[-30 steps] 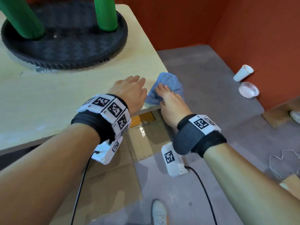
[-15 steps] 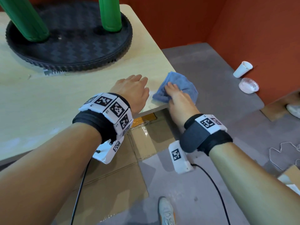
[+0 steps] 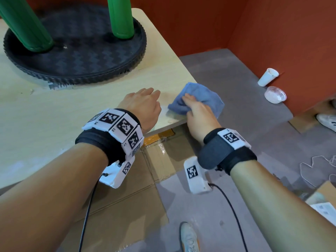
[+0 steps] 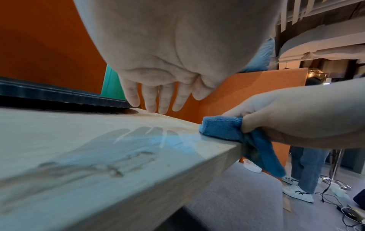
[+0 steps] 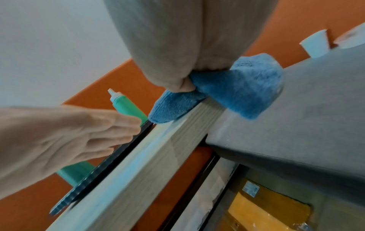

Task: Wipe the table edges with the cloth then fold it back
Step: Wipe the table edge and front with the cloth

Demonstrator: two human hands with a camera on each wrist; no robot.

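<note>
A blue cloth lies bunched over the near right corner of the pale wooden table, part of it hanging past the edge. My right hand grips the cloth, thumb under and fingers on top, at the table's edge. My left hand lies flat on the tabletop just left of the cloth, fingers straight, holding nothing.
A round black tray with two green bottles stands at the back of the table. On the grey floor lie a white paper cup, a plastic lid, flattened cardboard and another person's shoe.
My right hand has slid the cloth a little to the right along the near edge to the corner. The left hand has stayed flat in place.
</note>
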